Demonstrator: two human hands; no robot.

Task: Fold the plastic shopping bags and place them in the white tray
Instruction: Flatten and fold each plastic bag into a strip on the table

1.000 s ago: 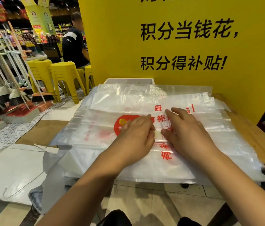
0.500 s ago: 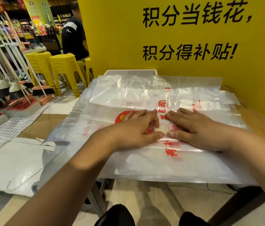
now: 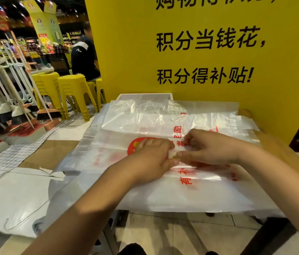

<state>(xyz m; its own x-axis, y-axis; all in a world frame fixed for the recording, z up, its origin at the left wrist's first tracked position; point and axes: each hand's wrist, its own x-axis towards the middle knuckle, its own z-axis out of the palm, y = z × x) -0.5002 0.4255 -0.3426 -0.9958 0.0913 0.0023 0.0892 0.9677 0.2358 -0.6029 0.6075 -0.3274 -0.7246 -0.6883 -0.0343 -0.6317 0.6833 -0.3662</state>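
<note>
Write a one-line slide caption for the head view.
Left hand and right hand pinch a folded plastic bag atop the spread bag stack; white tray sits behind, by the yellow sign.

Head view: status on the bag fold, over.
Left hand and right hand both pinching a fold on the top plastic shopping bag. Bag spread flat, not in white tray. Loose bags overlap the tray's near edge.

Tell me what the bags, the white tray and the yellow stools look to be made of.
The bags: thin clear plastic film, glossy and crinkled; red print shows through the layers. The white tray: probably rigid plastic, smooth and matte, though only its rim shows behind the bags. The yellow stools: moulded plastic by their uniform colour, sheen and nested stacking.
</note>
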